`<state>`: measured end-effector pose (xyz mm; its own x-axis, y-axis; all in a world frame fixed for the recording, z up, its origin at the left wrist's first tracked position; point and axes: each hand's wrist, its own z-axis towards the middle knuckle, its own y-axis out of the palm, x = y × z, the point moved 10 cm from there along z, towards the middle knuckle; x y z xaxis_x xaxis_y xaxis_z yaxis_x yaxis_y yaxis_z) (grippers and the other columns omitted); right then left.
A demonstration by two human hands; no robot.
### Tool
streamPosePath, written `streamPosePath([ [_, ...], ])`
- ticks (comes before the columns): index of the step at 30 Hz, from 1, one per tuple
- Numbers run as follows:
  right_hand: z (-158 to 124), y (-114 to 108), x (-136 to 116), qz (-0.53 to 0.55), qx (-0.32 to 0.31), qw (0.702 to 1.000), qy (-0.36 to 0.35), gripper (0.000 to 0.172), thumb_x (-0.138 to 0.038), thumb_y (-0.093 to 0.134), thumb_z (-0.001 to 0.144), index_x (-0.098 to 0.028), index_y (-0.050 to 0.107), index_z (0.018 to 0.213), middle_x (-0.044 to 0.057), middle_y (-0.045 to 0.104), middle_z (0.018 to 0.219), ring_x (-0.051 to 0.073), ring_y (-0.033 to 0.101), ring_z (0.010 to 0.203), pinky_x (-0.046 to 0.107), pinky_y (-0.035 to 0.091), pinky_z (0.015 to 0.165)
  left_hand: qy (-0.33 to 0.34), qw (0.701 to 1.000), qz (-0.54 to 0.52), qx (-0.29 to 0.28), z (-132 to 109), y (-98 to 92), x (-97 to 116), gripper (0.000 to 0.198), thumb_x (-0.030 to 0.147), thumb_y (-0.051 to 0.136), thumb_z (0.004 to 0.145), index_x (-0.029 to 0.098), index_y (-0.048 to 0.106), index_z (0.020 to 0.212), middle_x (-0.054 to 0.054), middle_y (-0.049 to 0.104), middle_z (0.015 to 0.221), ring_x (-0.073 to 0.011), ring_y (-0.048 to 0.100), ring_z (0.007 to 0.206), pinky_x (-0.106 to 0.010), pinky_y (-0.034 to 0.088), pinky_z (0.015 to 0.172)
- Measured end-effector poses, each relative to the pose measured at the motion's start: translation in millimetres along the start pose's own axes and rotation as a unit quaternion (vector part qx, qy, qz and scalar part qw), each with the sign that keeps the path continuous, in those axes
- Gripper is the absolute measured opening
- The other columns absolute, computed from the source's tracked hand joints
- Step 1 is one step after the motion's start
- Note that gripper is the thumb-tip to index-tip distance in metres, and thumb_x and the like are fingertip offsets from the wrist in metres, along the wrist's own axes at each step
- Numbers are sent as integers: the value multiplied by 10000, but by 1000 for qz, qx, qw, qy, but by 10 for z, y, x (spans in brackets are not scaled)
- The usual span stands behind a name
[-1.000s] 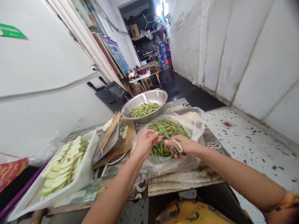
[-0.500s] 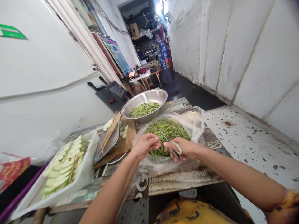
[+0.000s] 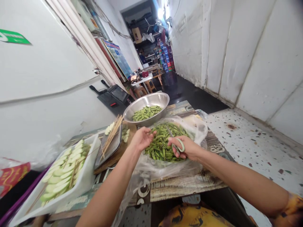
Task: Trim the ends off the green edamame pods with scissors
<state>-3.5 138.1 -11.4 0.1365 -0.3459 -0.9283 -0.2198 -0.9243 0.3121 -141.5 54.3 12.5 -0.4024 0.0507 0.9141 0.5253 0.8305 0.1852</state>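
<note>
While the near edge of the table (image 3: 187, 187) is running just above the yellow shirt (image 3: 194, 218), a patterned strip is lying open below the bag (image 3: 200, 128). At left, the tub (image 3: 88, 171) is crowding that side; past the right edge, open floor (image 3: 258, 148) is spreading. The bowl (image 3: 164, 98) is standing farther back. The left forearm (image 3: 109, 189) is leaving view at the bottom and covering part of the bag; the blade tips are blurring into the pods (image 3: 161, 149). The right hand (image 3: 186, 148) is gripping the scissors (image 3: 182, 143) by the handles, blades pointing away. The left hand (image 3: 142, 138) is opening loosely, fingers curling. The bag's pods are lying between and below these 2 hands; more pods (image 3: 147, 113) are lying beyond, inside the bowl.
</note>
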Motion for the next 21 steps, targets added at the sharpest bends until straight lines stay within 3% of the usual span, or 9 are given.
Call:
streamPosePath([
  [4, -2, -73, -42, 27, 28, 999, -14, 377, -494, 626, 760, -120, 582, 780, -31, 517, 482, 60, 462, 337, 128, 225, 248, 24, 998, 59, -11, 200, 107, 6, 103, 208, 598, 700, 151, 523, 658, 40, 458, 512, -57, 409, 415, -158, 306, 387],
  [6, -2, -90, -42, 33, 34, 999, -13, 374, -489, 623, 765, -118, 586, 794, -28, 519, 486, 58, 460, 338, 125, 221, 248, 70, 985, 155, -13, 295, 164, 29, 106, 234, 655, 670, 155, 584, 675, 50, 446, 490, -69, 401, 429, -184, 316, 428],
  [8, 1, -107, -41, 37, 42, 998, -12, 364, -477, 624, 770, -116, 589, 801, -25, 522, 487, 58, 460, 339, 123, 221, 249, 167, 914, 370, -15, 341, 297, 141, 89, 230, 680, 648, 163, 645, 693, 26, 511, 527, -109, 480, 520, -222, 375, 532],
  [10, 4, -125, -46, 41, 49, 998, -12, 352, -464, 624, 778, -114, 591, 799, -24, 522, 484, 59, 464, 341, 122, 222, 249, 246, 794, 556, -19, 345, 478, 203, 70, 209, 680, 638, 172, 677, 697, -15, 592, 621, -165, 551, 661, -261, 404, 654],
  [11, 5, -133, -52, 43, 52, 998, -13, 345, -457, 623, 783, -113, 592, 798, -24, 521, 482, 60, 466, 342, 121, 222, 249, 263, 752, 604, -22, 350, 536, 212, 58, 201, 681, 632, 174, 679, 683, -34, 616, 669, -188, 565, 718, -276, 406, 695],
  [14, 6, -143, -60, 60, 52, 997, -10, 324, -436, 617, 799, -112, 594, 795, -25, 517, 474, 62, 469, 343, 118, 225, 245, 271, 731, 626, -29, 348, 585, 274, 37, 175, 687, 612, 165, 651, 615, -69, 633, 757, -206, 567, 780, -286, 401, 727],
  [16, 9, -109, -19, 86, 32, 996, 13, 327, -434, 604, 815, -107, 593, 790, -22, 519, 481, 62, 471, 346, 118, 234, 245, 277, 730, 624, -34, 287, 582, 339, 64, 207, 670, 643, 158, 640, 616, -61, 624, 730, -186, 558, 737, -278, 398, 701],
  [17, 10, -77, 16, 99, 16, 994, 31, 336, -438, 594, 823, -103, 592, 785, -17, 524, 489, 64, 478, 351, 119, 242, 245, 271, 747, 606, -35, 248, 551, 369, 90, 238, 657, 667, 154, 639, 639, -50, 616, 703, -168, 547, 693, -269, 395, 670],
  [21, 12, 1, 107, 105, -21, 992, 70, 367, -455, 568, 840, -92, 588, 789, 11, 557, 517, 91, 525, 384, 132, 280, 243, 145, 894, 418, -75, 89, 350, 273, 260, 378, 643, 697, 132, 635, 782, -3, 570, 643, -82, 434, 496, -216, 320, 483],
])
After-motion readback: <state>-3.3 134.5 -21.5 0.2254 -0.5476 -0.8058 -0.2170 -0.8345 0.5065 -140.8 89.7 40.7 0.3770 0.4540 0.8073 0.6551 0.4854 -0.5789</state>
